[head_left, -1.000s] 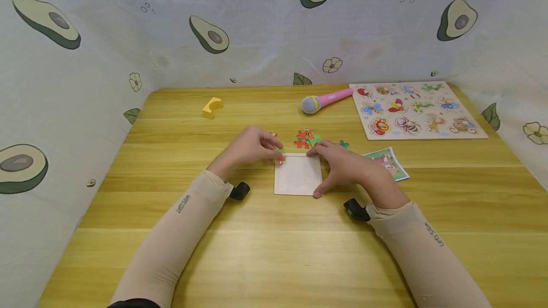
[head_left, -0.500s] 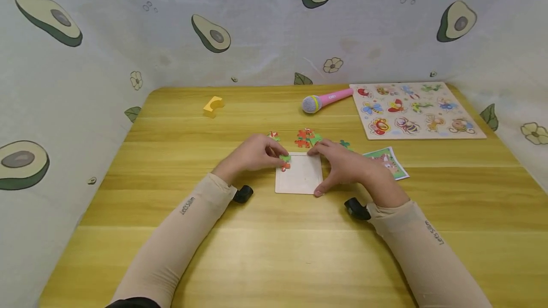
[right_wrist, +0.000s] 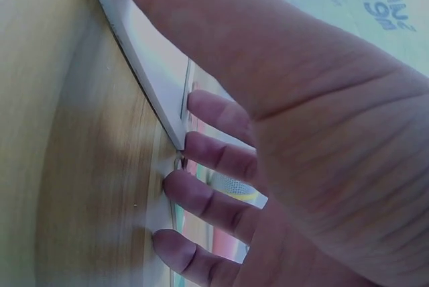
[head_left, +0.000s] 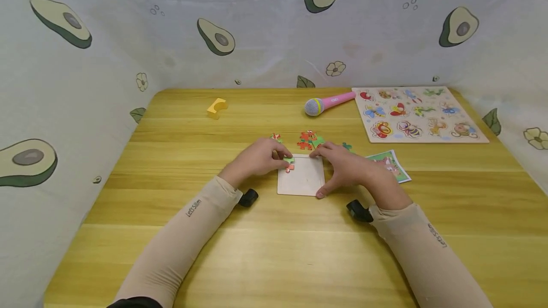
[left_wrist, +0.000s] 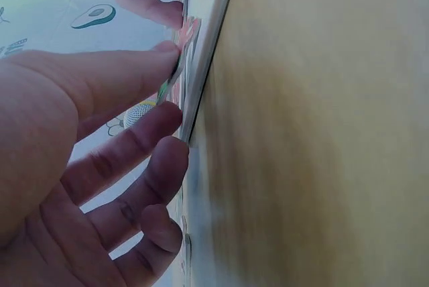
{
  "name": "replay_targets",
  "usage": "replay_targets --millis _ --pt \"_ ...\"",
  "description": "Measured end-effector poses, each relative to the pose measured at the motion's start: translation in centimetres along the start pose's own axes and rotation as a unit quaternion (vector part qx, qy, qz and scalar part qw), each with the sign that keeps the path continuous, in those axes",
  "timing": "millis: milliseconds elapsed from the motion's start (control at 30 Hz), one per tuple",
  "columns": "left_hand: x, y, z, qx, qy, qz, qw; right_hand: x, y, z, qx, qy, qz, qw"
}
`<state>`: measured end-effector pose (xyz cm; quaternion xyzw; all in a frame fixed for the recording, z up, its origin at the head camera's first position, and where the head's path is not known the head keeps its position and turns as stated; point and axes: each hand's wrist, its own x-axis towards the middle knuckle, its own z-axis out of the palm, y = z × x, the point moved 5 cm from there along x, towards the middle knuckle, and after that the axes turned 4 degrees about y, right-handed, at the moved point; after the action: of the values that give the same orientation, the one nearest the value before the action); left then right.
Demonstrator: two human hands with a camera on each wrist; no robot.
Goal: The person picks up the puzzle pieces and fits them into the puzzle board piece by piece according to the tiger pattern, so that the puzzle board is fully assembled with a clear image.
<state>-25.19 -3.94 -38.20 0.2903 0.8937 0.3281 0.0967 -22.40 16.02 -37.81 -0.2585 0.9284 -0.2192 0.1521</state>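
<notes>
A small square wooden puzzle tray with a raised rim lies flat on the table between my hands. My left hand pinches a green and red jigsaw piece by thumb and fingertips, over the tray's far left corner. In the left wrist view, that piece tilts against the tray's surface. My right hand holds the tray from the right, thumb at the near right corner and fingertips at the far edge. The tray's pale side edge runs beside those fingers in the right wrist view.
Several loose jigsaw pieces lie just behind the tray. A printed picture card is partly behind my right wrist. Farther back are a pink toy microphone, a bug-picture board and a yellow arch block.
My left hand has brought its jigsaw piece rightward and slightly nearer, from the tray's left edge onto its far left corner. My right hand keeps its hold on the tray.
</notes>
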Motion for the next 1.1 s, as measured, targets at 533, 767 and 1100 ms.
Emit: replay_targets --millis 533,767,1100 --pt "-0.3 1.0 0.5 0.118 -0.033 0.021 0.9922 -0.2 0.3 -0.2 -0.001 -0.012 0.018 0.9998" --pt "-0.6 0.7 0.5 0.125 -0.028 0.007 0.9917 -0.1 0.0 -0.1 -0.001 -0.012 0.015 0.9998" --pt "-0.4 0.8 1.0 0.14 -0.02 0.016 0.9898 -0.5 0.0 0.0 0.002 -0.01 0.017 0.9998"
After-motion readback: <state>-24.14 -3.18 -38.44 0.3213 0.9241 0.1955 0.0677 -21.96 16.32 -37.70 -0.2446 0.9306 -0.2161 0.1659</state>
